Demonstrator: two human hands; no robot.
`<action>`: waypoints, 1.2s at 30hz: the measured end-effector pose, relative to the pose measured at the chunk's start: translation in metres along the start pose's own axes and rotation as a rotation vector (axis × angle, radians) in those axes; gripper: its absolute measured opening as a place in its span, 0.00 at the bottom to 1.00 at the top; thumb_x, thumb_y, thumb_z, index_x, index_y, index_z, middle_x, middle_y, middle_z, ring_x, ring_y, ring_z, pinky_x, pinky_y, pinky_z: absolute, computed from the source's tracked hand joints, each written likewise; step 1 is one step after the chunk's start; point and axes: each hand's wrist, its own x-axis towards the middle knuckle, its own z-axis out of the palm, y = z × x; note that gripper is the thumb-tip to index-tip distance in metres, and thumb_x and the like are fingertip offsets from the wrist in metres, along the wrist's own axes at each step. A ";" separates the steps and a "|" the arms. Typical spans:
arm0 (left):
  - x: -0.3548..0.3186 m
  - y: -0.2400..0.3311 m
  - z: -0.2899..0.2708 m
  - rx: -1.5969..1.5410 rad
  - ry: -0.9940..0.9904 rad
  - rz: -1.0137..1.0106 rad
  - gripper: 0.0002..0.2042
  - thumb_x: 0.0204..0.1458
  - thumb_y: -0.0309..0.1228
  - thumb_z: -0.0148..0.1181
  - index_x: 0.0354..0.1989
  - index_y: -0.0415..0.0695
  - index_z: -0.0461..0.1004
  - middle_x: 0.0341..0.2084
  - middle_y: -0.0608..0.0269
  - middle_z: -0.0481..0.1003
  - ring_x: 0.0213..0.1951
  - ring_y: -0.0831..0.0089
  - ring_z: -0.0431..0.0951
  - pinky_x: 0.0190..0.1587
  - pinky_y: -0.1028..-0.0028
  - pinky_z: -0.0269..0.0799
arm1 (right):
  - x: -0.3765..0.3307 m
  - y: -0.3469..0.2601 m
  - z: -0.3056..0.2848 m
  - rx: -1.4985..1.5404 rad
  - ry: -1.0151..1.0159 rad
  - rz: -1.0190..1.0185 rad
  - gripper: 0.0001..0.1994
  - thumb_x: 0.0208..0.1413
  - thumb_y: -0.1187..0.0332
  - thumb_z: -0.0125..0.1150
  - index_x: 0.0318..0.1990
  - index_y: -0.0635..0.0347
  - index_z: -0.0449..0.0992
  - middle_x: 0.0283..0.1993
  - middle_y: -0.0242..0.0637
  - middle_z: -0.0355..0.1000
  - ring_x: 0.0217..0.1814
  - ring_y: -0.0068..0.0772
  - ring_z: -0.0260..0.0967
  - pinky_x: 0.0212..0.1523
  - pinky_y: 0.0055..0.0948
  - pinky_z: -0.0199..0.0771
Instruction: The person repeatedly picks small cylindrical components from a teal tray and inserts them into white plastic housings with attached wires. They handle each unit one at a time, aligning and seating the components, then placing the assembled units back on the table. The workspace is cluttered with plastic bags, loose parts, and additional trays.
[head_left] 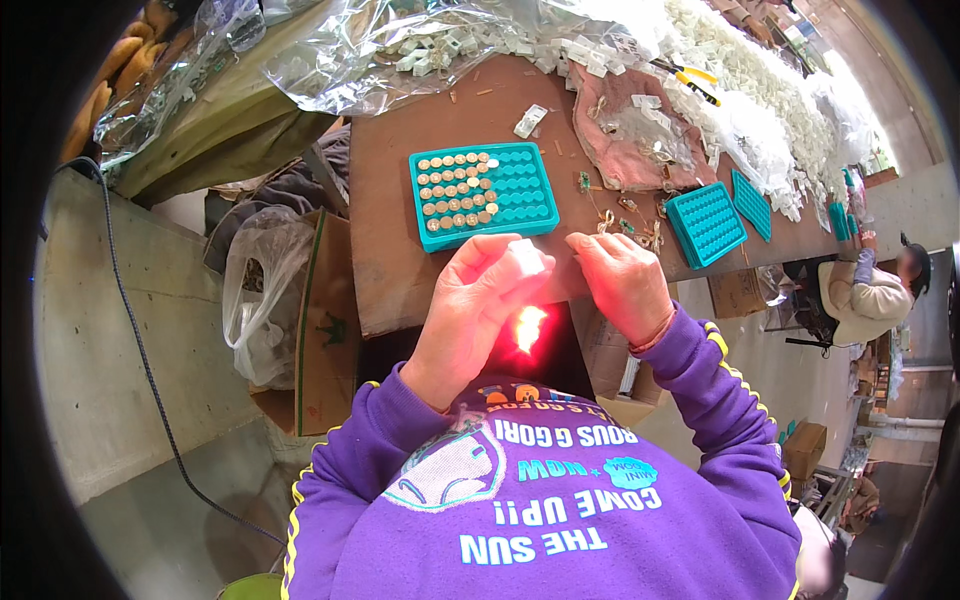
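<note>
Small white plastic piece, blocky and pale, pinched by left hand.

The person wears a purple sweatshirt with yellow piping running along both sleeves and ribbed cuffs. Its front carries light blue and white lettering beside a pale round graphic. Both the left hand and the right hand are bare, with a thin band at the right wrist.

tray: teal matt plastic | round caps: shiny metal | tabletop: brown matt board | bags: glossy clear film
</note>
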 end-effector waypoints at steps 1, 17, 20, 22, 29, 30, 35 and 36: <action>0.000 0.001 0.000 -0.011 0.002 -0.037 0.10 0.63 0.29 0.52 0.51 0.42 0.68 0.45 0.54 0.75 0.52 0.58 0.75 0.53 0.63 0.72 | 0.000 0.000 0.000 -0.012 -0.002 -0.006 0.12 0.44 0.78 0.56 0.39 0.58 0.71 0.33 0.36 0.71 0.37 0.38 0.72 0.35 0.32 0.77; 0.002 0.005 0.012 0.023 0.041 -0.013 0.10 0.62 0.30 0.54 0.49 0.41 0.69 0.43 0.57 0.76 0.49 0.65 0.77 0.53 0.65 0.74 | 0.012 -0.016 -0.034 1.148 -0.131 0.467 0.13 0.49 0.83 0.62 0.43 0.66 0.73 0.29 0.29 0.76 0.32 0.09 0.69 0.33 0.15 0.73; 0.004 0.001 0.014 0.028 0.061 -0.019 0.10 0.62 0.31 0.55 0.49 0.41 0.70 0.42 0.58 0.76 0.48 0.67 0.78 0.50 0.69 0.75 | 0.014 -0.017 -0.037 1.129 -0.169 0.443 0.12 0.50 0.82 0.63 0.42 0.67 0.73 0.30 0.31 0.76 0.32 0.10 0.70 0.33 0.15 0.73; 0.005 -0.002 0.014 0.012 0.077 -0.018 0.11 0.63 0.32 0.53 0.49 0.41 0.69 0.41 0.58 0.76 0.47 0.67 0.78 0.49 0.71 0.76 | 0.013 -0.019 -0.033 1.156 -0.120 0.453 0.11 0.50 0.82 0.64 0.42 0.67 0.73 0.31 0.32 0.77 0.33 0.12 0.71 0.34 0.17 0.74; 0.010 -0.010 0.014 -0.294 0.044 -0.058 0.10 0.65 0.32 0.49 0.50 0.40 0.68 0.43 0.58 0.74 0.48 0.69 0.76 0.51 0.73 0.76 | -0.004 -0.036 -0.012 0.990 0.168 0.370 0.08 0.49 0.81 0.66 0.38 0.68 0.77 0.35 0.38 0.77 0.36 0.23 0.77 0.39 0.23 0.79; 0.011 -0.011 0.015 -0.308 0.048 -0.069 0.10 0.65 0.31 0.49 0.50 0.40 0.68 0.44 0.57 0.74 0.48 0.68 0.76 0.51 0.73 0.76 | -0.006 -0.038 -0.009 0.977 0.207 0.386 0.07 0.49 0.82 0.65 0.37 0.68 0.77 0.33 0.38 0.77 0.35 0.24 0.77 0.37 0.23 0.78; 0.014 -0.012 0.016 -0.154 0.119 -0.004 0.09 0.62 0.31 0.55 0.48 0.42 0.71 0.42 0.59 0.76 0.46 0.69 0.78 0.52 0.71 0.73 | -0.003 -0.034 -0.001 0.814 0.284 0.352 0.07 0.47 0.83 0.63 0.35 0.66 0.78 0.30 0.39 0.75 0.30 0.28 0.75 0.31 0.23 0.74; 0.015 -0.011 0.015 -0.121 0.107 0.015 0.09 0.62 0.31 0.55 0.47 0.42 0.71 0.42 0.59 0.76 0.46 0.69 0.78 0.52 0.71 0.73 | -0.002 -0.032 -0.002 0.836 0.285 0.352 0.07 0.47 0.83 0.63 0.35 0.66 0.78 0.30 0.39 0.75 0.29 0.28 0.74 0.30 0.24 0.73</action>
